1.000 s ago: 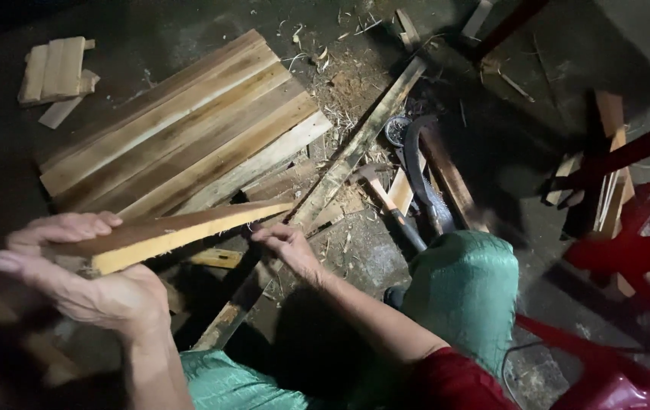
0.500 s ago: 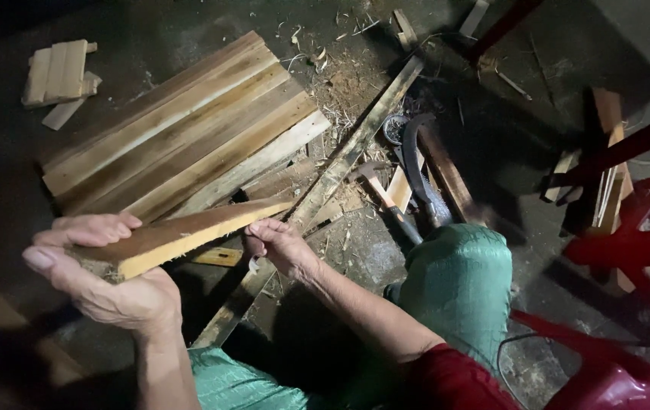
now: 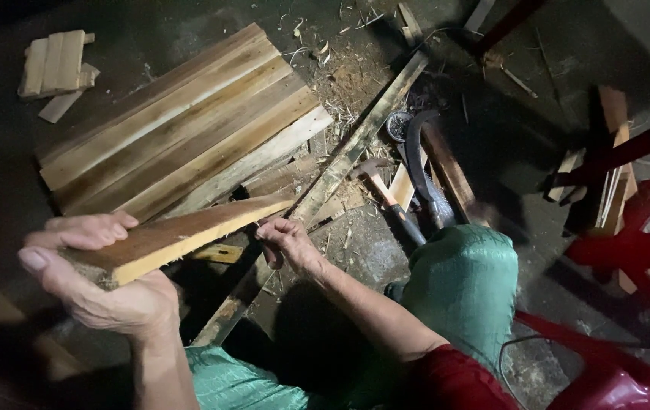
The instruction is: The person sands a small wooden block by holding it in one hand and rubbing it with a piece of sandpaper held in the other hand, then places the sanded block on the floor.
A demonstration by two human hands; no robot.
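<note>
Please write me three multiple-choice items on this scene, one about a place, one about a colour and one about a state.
1. Where do the laid-out planks lie?
A. On the floor beyond the hands
B. On the red chair
C. Across the person's knees

2. What colour is the chair at the right?
A. Blue
B. Red
C. White

3. How is the wedge-shaped board held?
A. It lies flat on the floor, untouched
B. It leans against the chair
C. It is up off the floor, with the left hand gripping its thick end

Answers: 1 A, the planks rest side by side on the dark floor past both hands. 2 B, its frame is plainly red. 3 C, the left hand's fingers wrap the thick end while the right hand is at the thin tip.
</note>
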